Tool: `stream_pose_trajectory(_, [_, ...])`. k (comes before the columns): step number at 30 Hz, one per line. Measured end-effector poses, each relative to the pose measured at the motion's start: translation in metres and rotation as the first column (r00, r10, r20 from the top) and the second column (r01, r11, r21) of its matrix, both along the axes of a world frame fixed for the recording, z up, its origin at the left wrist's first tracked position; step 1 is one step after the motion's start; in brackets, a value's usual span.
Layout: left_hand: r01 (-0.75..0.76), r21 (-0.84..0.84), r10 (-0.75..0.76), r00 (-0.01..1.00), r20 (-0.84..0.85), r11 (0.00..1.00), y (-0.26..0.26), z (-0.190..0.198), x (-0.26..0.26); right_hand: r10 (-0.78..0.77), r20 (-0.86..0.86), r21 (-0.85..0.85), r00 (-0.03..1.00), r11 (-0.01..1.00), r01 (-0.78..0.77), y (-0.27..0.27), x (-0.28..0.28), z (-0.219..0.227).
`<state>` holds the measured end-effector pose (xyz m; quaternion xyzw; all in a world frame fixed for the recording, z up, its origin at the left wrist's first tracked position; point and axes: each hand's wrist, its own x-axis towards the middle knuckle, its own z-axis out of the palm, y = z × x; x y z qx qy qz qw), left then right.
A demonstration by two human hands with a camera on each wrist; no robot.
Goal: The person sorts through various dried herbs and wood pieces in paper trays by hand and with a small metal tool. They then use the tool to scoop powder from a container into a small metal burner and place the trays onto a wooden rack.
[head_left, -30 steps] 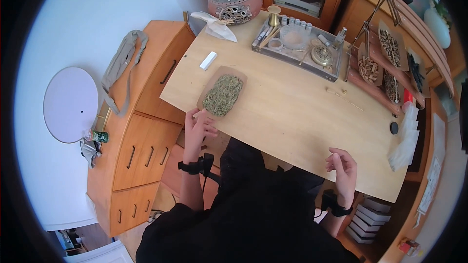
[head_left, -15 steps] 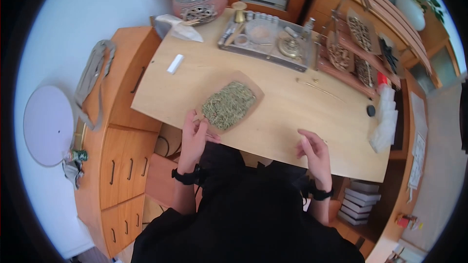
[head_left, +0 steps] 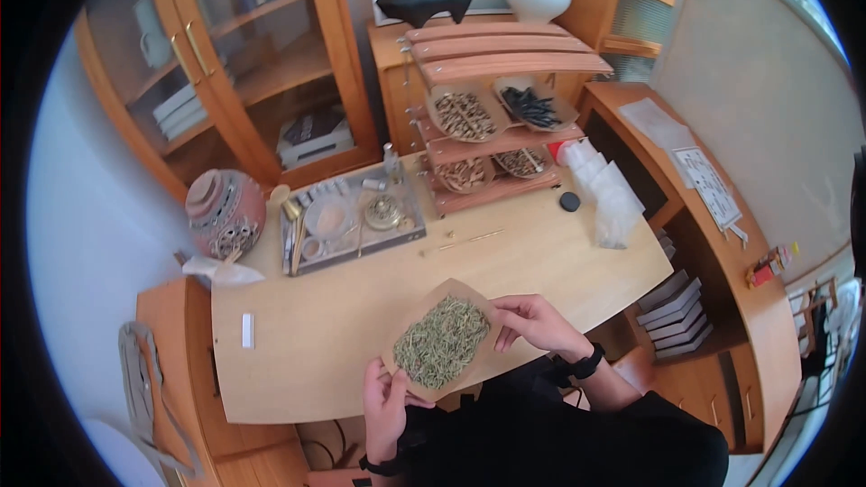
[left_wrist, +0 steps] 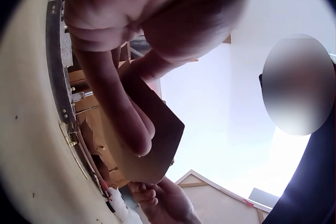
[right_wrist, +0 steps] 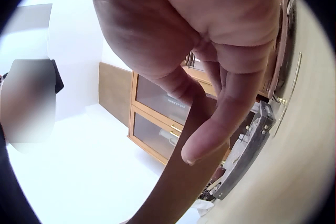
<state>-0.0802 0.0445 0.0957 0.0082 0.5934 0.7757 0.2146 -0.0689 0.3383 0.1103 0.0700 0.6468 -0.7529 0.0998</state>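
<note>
A brown paper tray (head_left: pixel 457 289) heaped with dried green herb (head_left: pixel 442 340) is held up over the table's near edge, between both hands. My left hand (head_left: pixel 388 401) grips its near-left corner, thumb on top and fingers beneath. At the right edge, my right hand (head_left: pixel 539 325) pinches the rim between thumb and fingers. The left wrist view looks up at the tray's bare underside (left_wrist: pixel 152 153), with left fingers running along it. In the right wrist view the tray's side (right_wrist: pixel 178 182) passes between thumb and fingers; the herb is hidden there.
Behind stands a tiered wooden rack (head_left: pixel 501 138) with several filled paper trays. A grey tray (head_left: pixel 415 227) of small vessels and tools lies left of it, near a patterned clay pot (head_left: pixel 225 214). A white block (head_left: pixel 247 331), thin brass stick (head_left: pixel 475 239) and clear bags (head_left: pixel 613 207) lie around.
The head view has swung right, towards the rack. My right hand came from beside the table's edge to grip the herb tray's right side, and the tray has risen off the table.
</note>
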Motion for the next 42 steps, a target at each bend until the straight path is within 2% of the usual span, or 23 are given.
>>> stream_pose_trajectory(2, [0.032, -0.003, -0.032, 0.999, -0.017, 0.999, -0.001, 0.011, -0.001, 0.075, 0.041, -0.018, 0.996, 0.997, -0.075, 0.004, -0.002, 0.011])
stream_pose_trajectory(5, [0.007, 0.032, -0.006, 0.999, -0.043, 0.999, -0.008, 0.012, 0.001, 0.078, 0.032, -0.017, 0.996, 0.997, -0.077, 0.021, -0.013, 0.041])
stream_pose_trajectory(7, [-0.028, 0.088, 0.035, 0.996, -0.078, 0.996, -0.012, 0.008, 0.000, -0.018, -0.033, 0.026, 0.999, 1.000, 0.018, 0.042, -0.024, 0.066])
stream_pose_trajectory(9, [-0.134, -0.081, 0.122, 0.983, -0.137, 0.988, -0.018, 0.000, 0.005, -0.108, -0.149, 0.063, 0.983, 0.991, 0.118, 0.074, -0.035, 0.095])
stream_pose_trajectory(11, [-0.153, -0.100, 0.141, 0.983, -0.122, 0.983, -0.030, -0.026, 0.011, -0.209, -0.265, 0.112, 0.941, 0.963, 0.245, 0.098, -0.051, 0.140])
stream_pose_trajectory(13, [-0.261, -0.163, 0.251, 0.964, -0.082, 0.951, -0.045, -0.052, 0.017, -0.287, -0.381, 0.084, 0.879, 0.936, 0.342, 0.123, -0.068, 0.177])
stream_pose_trajectory(14, [-0.300, -0.180, 0.304, 0.953, -0.007, 0.937, -0.051, -0.061, 0.020, -0.291, -0.400, 0.059, 0.869, 0.938, 0.342, 0.129, -0.074, 0.197])
stream_pose_trajectory(16, [-0.296, -0.183, 0.302, 0.953, 0.007, 0.937, -0.062, -0.071, 0.026, -0.264, -0.453, 0.100, 0.851, 0.934, 0.343, 0.172, -0.100, 0.213])
stream_pose_trajectory(17, [-0.294, -0.186, 0.306, 0.951, 0.039, 0.937, -0.064, -0.072, 0.028, -0.296, -0.478, 0.111, 0.827, 0.914, 0.391, 0.179, -0.110, 0.223])
stream_pose_trajectory(20, [-0.343, -0.155, 0.355, 0.933, 0.062, 0.927, -0.058, -0.058, 0.029, -0.289, -0.467, 0.152, 0.836, 0.905, 0.397, 0.223, -0.153, 0.231])
stream_pose_trajectory(21, [-0.350, -0.153, 0.361, 0.931, 0.057, 0.924, -0.057, -0.055, 0.029, -0.336, -0.454, 0.104, 0.826, 0.900, 0.423, 0.228, -0.165, 0.232])
stream_pose_trajectory(25, [-0.313, -0.133, 0.313, 0.949, -0.021, 0.940, -0.059, -0.070, 0.027, -0.419, -0.385, 0.011, 0.822, 0.889, 0.458, 0.242, -0.195, 0.234])
stream_pose_trajectory(27, [-0.307, -0.137, 0.303, 0.952, -0.051, 0.942, -0.061, -0.072, 0.027, -0.396, -0.369, 0.020, 0.841, 0.901, 0.433, 0.246, -0.208, 0.238])
stream_pose_trajectory(29, [-0.322, -0.131, 0.319, 0.947, -0.044, 0.938, -0.061, -0.072, 0.029, -0.414, -0.352, 0.067, 0.840, 0.884, 0.463, 0.243, -0.214, 0.239])
stream_pose_trajectory(32, [-0.328, -0.129, 0.327, 0.944, -0.031, 0.936, -0.061, -0.073, 0.030, -0.371, -0.369, 0.041, 0.852, 0.909, 0.414, 0.242, -0.223, 0.237])
stream_pose_trajectory(35, [-0.327, -0.121, 0.324, 0.945, -0.045, 0.937, -0.061, -0.074, 0.030, -0.418, -0.352, 0.051, 0.838, 0.885, 0.463, 0.233, -0.224, 0.237])
stream_pose_trajectory(39, [-0.353, -0.139, 0.349, 0.936, -0.054, 0.925, -0.061, -0.078, 0.025, -0.398, -0.341, 0.065, 0.851, 0.894, 0.444, 0.225, -0.222, 0.236])
stream_pose_trajectory(42, [-0.350, -0.113, 0.352, 0.936, -0.001, 0.930, -0.062, -0.078, 0.023, -0.389, -0.365, 0.155, 0.846, 0.871, 0.467, 0.220, -0.211, 0.243])
